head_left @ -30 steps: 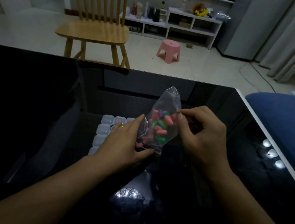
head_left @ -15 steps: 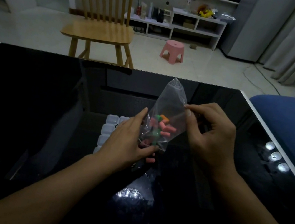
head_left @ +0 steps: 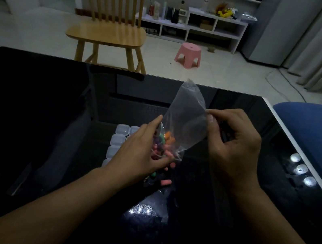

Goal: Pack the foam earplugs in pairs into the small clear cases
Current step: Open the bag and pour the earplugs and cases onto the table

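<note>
Both hands [head_left: 234, 147] tip bag [head_left: 185, 121], earplugs [head_left: 164, 181] apparently spilling.

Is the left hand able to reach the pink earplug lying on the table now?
Probably yes: the pink earplug lies uncovered just below the left hand, but that hand must first release the plastic bag.

A glossy black bench [head_left: 38, 122] with a white edge carries small clear cases [head_left: 119, 136] in rows near its middle — just beside them, a few loose foam earplugs [head_left: 165, 181], pink and green, lie scattered.
</note>
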